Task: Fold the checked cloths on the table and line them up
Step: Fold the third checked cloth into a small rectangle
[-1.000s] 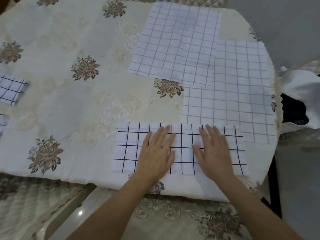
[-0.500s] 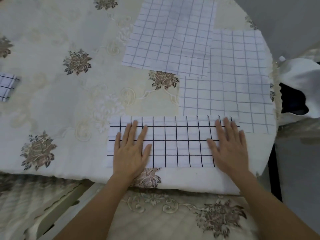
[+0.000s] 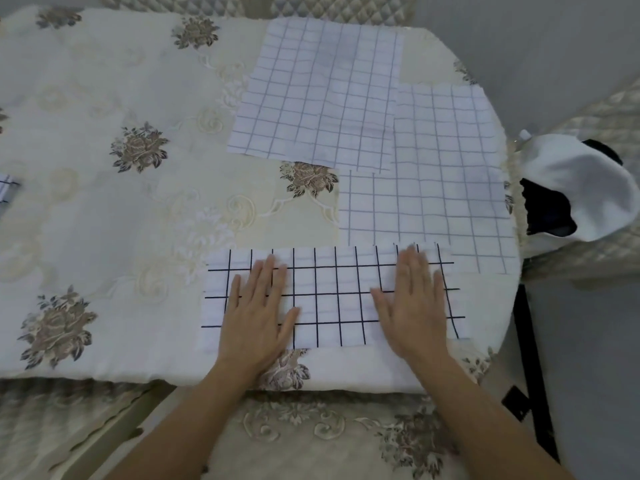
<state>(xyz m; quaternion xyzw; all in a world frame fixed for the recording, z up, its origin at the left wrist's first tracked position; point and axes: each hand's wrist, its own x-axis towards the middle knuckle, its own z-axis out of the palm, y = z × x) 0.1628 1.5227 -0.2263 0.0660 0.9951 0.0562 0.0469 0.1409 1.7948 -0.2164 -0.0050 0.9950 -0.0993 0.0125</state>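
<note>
The folded cloth [image 3: 334,299] lay long axis left to right along the table's [image 3: 104,220] near edge, left hand [image 3: 258,315] and right hand [image 3: 414,306] pressed flat on it, fingers straight.

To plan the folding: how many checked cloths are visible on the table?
4. The black-lined cloth at the near edge; a far pale-lined cloth overlapping a right pale-lined cloth; a cut-off cloth at the left edge. Others may be hidden.

Cloth at 6 o'clock [image 3: 332,299]: white, bold black check.
Cloth at 12 o'clock [image 3: 322,98]: white, thin blue-grey check.
Cloth at 3 o'clock [image 3: 443,188]: white, thin grey check.
Tablecloth [image 3: 104,220]: cream, brown roses.
</note>
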